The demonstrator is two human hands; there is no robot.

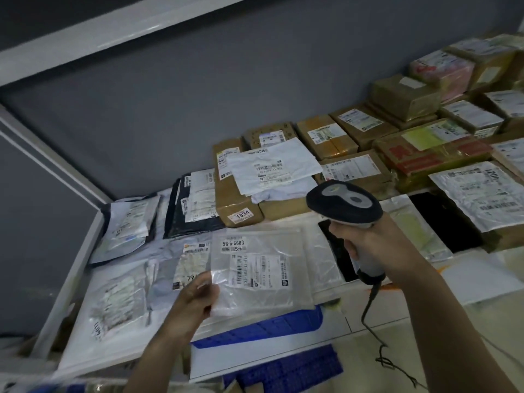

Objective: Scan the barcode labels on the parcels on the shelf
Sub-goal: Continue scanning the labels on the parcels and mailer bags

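Scanner (344,202): gripped by right hand (368,248), head aimed left toward the shelf's (73,282) left end.
Clear parcel (261,268): shelf's front edge, pinched by left hand (195,299); barcode runs front-to-back.

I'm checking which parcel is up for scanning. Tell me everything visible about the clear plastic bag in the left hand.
The clear plastic bag is flat, crinkled and glossy, and bears a white barcode label with a sticker reading 56-6-6603. The left hand pinches its lower left edge, lifting it tilted above the shelf's front edge, below the scanner.
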